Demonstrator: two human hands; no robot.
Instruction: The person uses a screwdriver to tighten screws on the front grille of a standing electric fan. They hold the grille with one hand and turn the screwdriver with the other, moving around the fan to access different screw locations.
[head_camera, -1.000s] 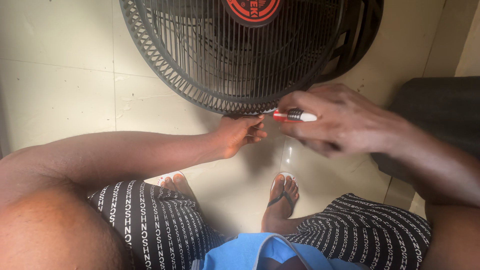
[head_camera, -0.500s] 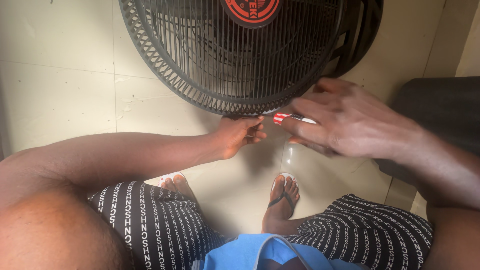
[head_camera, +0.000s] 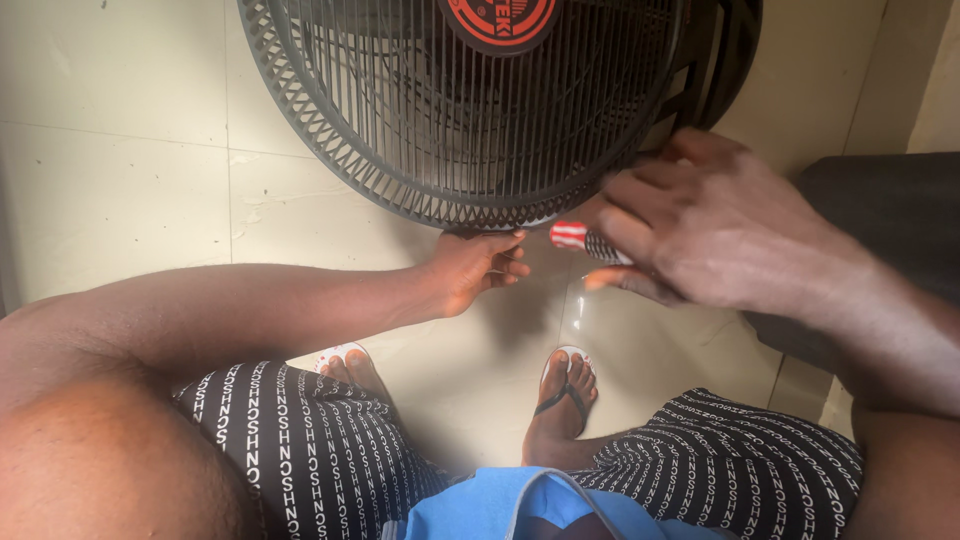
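A black fan with a round wire grille (head_camera: 480, 120) and a red centre badge (head_camera: 500, 18) stands in front of me on the floor. My left hand (head_camera: 475, 270) reaches under the lower rim of the grille, fingertips touching it. My right hand (head_camera: 700, 225) is closed around a screwdriver with a red, white and black striped handle (head_camera: 578, 240), held beside the grille's lower right edge. The screwdriver's tip is hidden by my fingers.
Pale floor tiles (head_camera: 120, 180) lie under the fan. My feet in flip-flops (head_camera: 565, 385) rest below the hands. A dark cushioned seat (head_camera: 890, 215) sits at the right. My patterned shorts (head_camera: 320, 440) fill the lower frame.
My right hand has shifted a little up and right along the grille's rim with the screwdriver. The left hand stays at the lower rim.
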